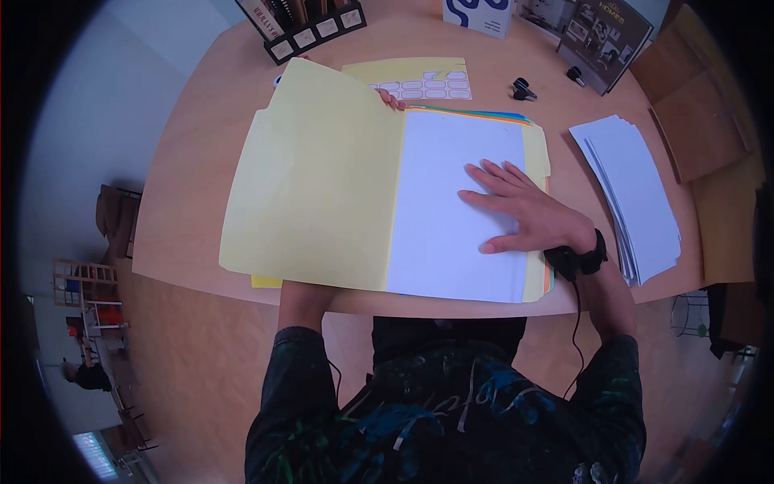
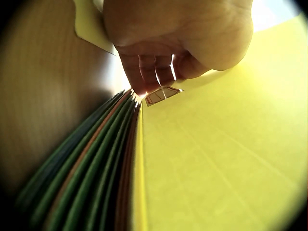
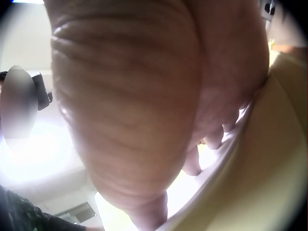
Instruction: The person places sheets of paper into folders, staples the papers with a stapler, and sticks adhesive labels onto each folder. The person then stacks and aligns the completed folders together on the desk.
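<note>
R hand (image 1: 532,214) is spread wide on white paper (image 1: 451,258) in the open folder's (image 1: 535,157) right half, prob. flattening/aligning it. L hand (image 1: 391,99) is at the left cover's (image 1: 314,177) far edge; can't tell if it grips. Shutting the cover would need R hand lifted clear, L hand guiding it over.

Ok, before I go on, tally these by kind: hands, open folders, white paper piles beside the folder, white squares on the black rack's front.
Hands: 2 (left hand, right hand)
Open folder: 1
White paper pile: 1
White squares: 4
Total: 8
</note>
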`<state>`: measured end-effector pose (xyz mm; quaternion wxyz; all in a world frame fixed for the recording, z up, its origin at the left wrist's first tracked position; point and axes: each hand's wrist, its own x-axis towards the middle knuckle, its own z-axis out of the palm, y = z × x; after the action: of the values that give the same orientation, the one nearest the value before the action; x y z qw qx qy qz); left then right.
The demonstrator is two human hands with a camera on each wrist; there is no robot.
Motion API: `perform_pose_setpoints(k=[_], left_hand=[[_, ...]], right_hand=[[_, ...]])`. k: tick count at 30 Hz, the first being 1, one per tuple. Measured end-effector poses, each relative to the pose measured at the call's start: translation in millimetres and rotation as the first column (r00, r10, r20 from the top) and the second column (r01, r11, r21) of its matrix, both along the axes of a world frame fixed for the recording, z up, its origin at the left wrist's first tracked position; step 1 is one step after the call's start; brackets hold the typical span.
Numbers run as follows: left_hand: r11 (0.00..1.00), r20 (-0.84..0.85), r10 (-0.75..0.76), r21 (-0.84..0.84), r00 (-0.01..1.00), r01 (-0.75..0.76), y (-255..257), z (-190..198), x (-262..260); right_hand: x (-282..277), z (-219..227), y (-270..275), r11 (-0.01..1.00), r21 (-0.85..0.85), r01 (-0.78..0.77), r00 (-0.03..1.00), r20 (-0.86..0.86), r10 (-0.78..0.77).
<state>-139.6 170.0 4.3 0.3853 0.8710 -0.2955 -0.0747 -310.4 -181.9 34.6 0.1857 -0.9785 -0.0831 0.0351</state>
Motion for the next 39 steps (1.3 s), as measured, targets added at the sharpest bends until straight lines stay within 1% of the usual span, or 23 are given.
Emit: perform_pose_setpoints(k=[4,6,9,12,14,15,16,17,19,21,22,23,24,26,29,30,31,32,34,36,37,38,39], left_hand=[[1.0,-0.014,0.0,-0.014,1.0,0.0,-2,1,-1],[0.997,-0.082,0.01,-0.072,0.997,-0.015,-4,1,-1],[0.999,-0.04,0.001,-0.046,0.999,-0.002,-5,4,-1],[0.999,-0.027,0.003,-0.037,1.0,-0.004,-4,2,-1],[1.0,-0.002,-0.003,-0.028,1.0,0.003,-2,-1,2],[1.0,0.021,-0.006,-0.015,1.0,0.006,-1,-2,2],[1.0,0.02,-0.008,-0.019,1.0,0.008,-1,-2,2],[1.0,0.02,-0.014,-0.018,1.0,0.014,0,-2,1],[1.0,0.02,-0.027,-0.016,0.999,0.027,0,-2,0],[0.997,-0.036,-0.01,-0.072,0.999,0.007,-2,0,0],[0.997,-0.035,-0.017,-0.071,0.999,0.015,0,-1,0],[0.998,-0.041,-0.016,-0.068,0.999,0.014,1,-3,1],[0.998,-0.045,-0.012,-0.066,0.999,0.009,2,-3,1],[0.997,-0.039,-0.01,-0.072,0.999,0.007,0,-2,0],[0.998,-0.022,-0.005,-0.07,1.0,0.003,3,-8,3],[0.998,-0.014,-0.006,-0.066,1.0,0.005,4,-9,4],[0.998,-0.009,-0.008,-0.061,1.0,0.008,4,-9,4],[0.997,-0.042,-0.001,-0.077,0.999,-0.002,2,-9,4],[0.996,-0.074,0.0,-0.088,0.997,-0.007,1,-7,3],[0.998,-0.024,-0.019,-0.053,1.0,0.017,2,-5,2],[0.999,-0.022,-0.02,-0.05,1.0,0.019,0,-5,2],[0.996,-0.051,-0.012,-0.088,0.999,0.007,-1,-7,2],[0.992,-0.082,-0.004,-0.125,0.997,-0.007,-1,-7,2]], right_hand=[[1,-1,3,1.0,0.018,0.004,1.0,0.009,-0.004],[1,-1,3,1.0,0.022,0.011,1.0,0.016,-0.012],[2,2,4,1.0,0.014,0.013,1.0,0.016,-0.013],[2,7,4,0.998,0.054,0.013,1.0,0.008,-0.014],[-1,22,-2,0.989,0.145,0.036,0.969,0.238,-0.07],[-4,35,-7,0.989,0.141,0.038,0.969,0.236,-0.071],[-6,53,-12,0.944,0.272,0.188,0.955,0.175,-0.241],[-7,62,-21,0.859,0.388,0.334,0.913,0.094,-0.397],[6,58,-60,0.732,0.55,0.402,0.857,0.056,-0.512],[28,59,-101,0.758,0.461,0.461,0.801,0.153,-0.579],[40,50,-121,0.747,0.415,0.52,0.752,0.192,-0.63],[53,38,-138,0.73,0.369,0.575,0.702,0.235,-0.672],[64,24,-151,0.731,0.369,0.575,0.701,0.238,-0.672],[85,-1,-172,0.705,0.312,0.637,0.656,0.261,-0.708],[102,-27,-185,0.727,0.27,0.631,0.671,0.282,-0.686],[103,-23,-181,0.727,0.276,0.629,0.669,0.284,-0.686],[104,-18,-178,0.733,0.221,0.643,0.693,0.239,-0.68],[104,-15,-174,0.738,0.165,0.655,0.713,0.191,-0.675],[106,-17,-173,0.722,0.17,0.671,0.692,0.207,-0.692],[110,-16,-172,0.708,0.172,0.685,0.673,0.223,-0.706],[113,-14,-171,0.732,0.282,0.621,0.691,0.243,-0.68],[116,-13,-170,0.745,0.386,0.545,0.707,0.266,-0.655],[119,-8,-162,0.743,0.388,0.546,0.706,0.264,-0.657]])
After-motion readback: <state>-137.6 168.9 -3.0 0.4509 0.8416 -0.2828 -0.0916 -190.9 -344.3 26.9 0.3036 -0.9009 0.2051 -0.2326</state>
